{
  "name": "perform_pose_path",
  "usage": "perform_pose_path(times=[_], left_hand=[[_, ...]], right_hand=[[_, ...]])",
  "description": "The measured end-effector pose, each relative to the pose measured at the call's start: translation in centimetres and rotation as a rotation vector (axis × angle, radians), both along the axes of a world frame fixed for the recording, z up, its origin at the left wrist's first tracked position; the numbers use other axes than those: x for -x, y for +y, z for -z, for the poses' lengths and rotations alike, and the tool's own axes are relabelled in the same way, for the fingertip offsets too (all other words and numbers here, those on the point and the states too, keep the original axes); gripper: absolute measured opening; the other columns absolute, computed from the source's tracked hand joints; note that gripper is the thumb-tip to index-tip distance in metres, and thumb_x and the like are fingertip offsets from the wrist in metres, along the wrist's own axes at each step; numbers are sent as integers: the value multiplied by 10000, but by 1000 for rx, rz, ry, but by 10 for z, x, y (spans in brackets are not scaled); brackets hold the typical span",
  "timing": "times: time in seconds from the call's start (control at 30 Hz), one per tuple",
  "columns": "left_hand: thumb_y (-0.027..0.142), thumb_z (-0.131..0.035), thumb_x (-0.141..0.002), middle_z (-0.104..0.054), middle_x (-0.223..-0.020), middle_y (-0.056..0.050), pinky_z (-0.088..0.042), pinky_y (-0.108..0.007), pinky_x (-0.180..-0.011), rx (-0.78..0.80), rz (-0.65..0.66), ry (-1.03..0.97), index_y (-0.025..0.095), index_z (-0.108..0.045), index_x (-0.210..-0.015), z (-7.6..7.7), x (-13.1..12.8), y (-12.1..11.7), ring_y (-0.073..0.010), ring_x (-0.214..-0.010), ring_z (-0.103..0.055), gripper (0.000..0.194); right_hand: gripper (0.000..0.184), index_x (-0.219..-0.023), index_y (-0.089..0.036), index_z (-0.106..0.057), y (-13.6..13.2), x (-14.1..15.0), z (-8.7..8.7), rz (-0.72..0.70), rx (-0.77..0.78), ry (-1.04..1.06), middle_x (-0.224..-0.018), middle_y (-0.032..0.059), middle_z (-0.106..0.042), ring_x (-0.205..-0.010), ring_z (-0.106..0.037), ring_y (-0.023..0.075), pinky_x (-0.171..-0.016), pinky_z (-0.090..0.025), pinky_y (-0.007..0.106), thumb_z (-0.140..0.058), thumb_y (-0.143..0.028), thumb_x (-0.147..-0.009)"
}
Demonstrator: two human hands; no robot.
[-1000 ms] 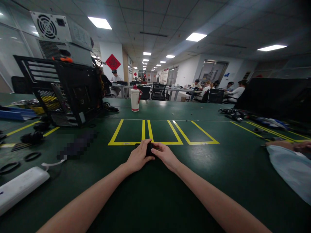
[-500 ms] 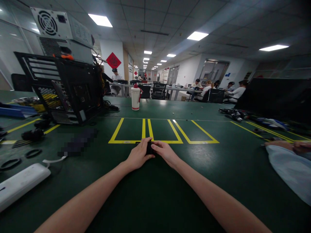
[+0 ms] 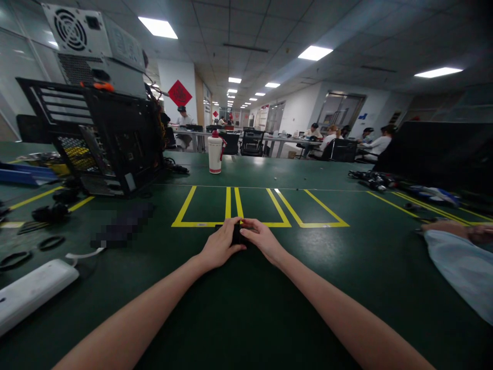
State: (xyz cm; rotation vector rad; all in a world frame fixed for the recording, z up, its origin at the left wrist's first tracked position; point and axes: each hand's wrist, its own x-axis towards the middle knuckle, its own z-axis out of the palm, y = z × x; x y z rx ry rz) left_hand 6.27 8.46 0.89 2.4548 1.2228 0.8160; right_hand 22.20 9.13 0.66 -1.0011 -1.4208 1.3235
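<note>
Between my two hands is a small black object [image 3: 236,234], mostly covered by fingers, so its kind cannot be made out. My left hand [image 3: 222,241] is closed around its left side, thumb below and fingers over the top. On its right side, my right hand [image 3: 259,237] touches it with bent thumb and fingertips. Both hands are over the green table [image 3: 246,308], at the near edge of the yellow tape outlines [image 3: 265,224]. A dark corner of the object sticks out left of my left fingers.
At the left stand a black computer case [image 3: 111,139] with power supplies [image 3: 92,36] on top and a white power strip [image 3: 34,295]. A white bottle [image 3: 214,154] stands ahead. Rightward are a co-worker's sleeve [image 3: 458,267], cables [image 3: 372,180] and a dark panel [image 3: 435,154].
My right index finger has lifted slightly and sits more arched at the black object. My left hand keeps its hold. The view has shifted a little.
</note>
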Motion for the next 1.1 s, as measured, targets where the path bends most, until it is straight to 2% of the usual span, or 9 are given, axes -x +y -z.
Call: perform_pose_path(times=[0.23, 0.37, 0.5, 0.6, 0.67, 0.87, 1.0, 1.1], left_hand=[[352, -550, -732, -377, -1208, -54, -443, -388, -830, 18, -7, 4, 267, -191, -1212, -1, 2, 1, -226, -1074, -454, 606], [346, -566, -720, -374, -1216, -52, -437, -386, -841, 14, -3, -6, 267, -186, -1214, -1, 2, 2, -225, -1092, -439, 629], [330, -570, -717, -386, -1204, -50, -432, -395, -847, 17, 1, -15, 269, -190, -1214, -1, 1, 3, -228, -1088, -443, 628], [327, -574, -714, -396, -1193, -54, -431, -398, -847, 14, 4, -11, 261, -197, -1210, -1, 1, 3, -234, -1087, -442, 626], [336, -571, -716, -386, -1203, -61, -432, -402, -843, 10, 3, -7, 258, -195, -1211, -1, 2, 4, -238, -1090, -438, 627], [351, -554, -727, -377, -1208, -66, -442, -402, -823, 3, 23, -9, 261, -184, -1215, 2, 2, 3, -234, -1082, -445, 619], [345, -574, -711, -378, -1203, -59, -433, -411, -837, -29, 27, -12, 262, -194, -1202, 3, 2, 2, -240, -1092, -437, 626], [344, -579, -708, -384, -1194, -51, -435, -399, -838, -46, 31, -10, 262, -206, -1195, 4, 3, 0, -232, -1089, -439, 619]], right_hand=[[235, -884, -207, -519, -4, 0, -7, -95, -47, -36, -935, 7, -558, -909, -530, 166, -816, -411, 340, -589, -298, -678], [176, -811, -212, -522, -2, 5, -3, 0, -105, -30, -856, -6, -548, -850, -531, 154, -771, -424, 320, -570, -330, -690], [240, -862, -212, -529, 4, 6, 1, 36, -46, -31, -904, 11, -549, -879, -521, 160, -787, -422, 333, -584, -352, -675], [337, -940, -197, -523, 8, 3, 1, 16, 30, -35, -963, 34, -555, -911, -521, 166, -830, -404, 349, -614, -341, -648], [321, -919, -182, -536, 9, 1, 0, -19, 46, -41, -948, 38, -570, -903, -532, 165, -840, -398, 353, -613, -341, -650], [265, -856, -205, -529, 1, 0, -3, -95, -7, 3, -925, 5, -574, -905, -537, 155, -823, -412, 337, -634, -300, -632], [207, -819, -207, -536, -3, 1, -1, -34, -61, -15, -861, -9, -550, -858, -522, 141, -801, -414, 333, -574, -359, -683], [219, -825, -202, -539, -1, 2, 3, -3, -41, -12, -862, -4, -538, -843, -514, 140, -782, -420, 332, -557, -377, -694]])
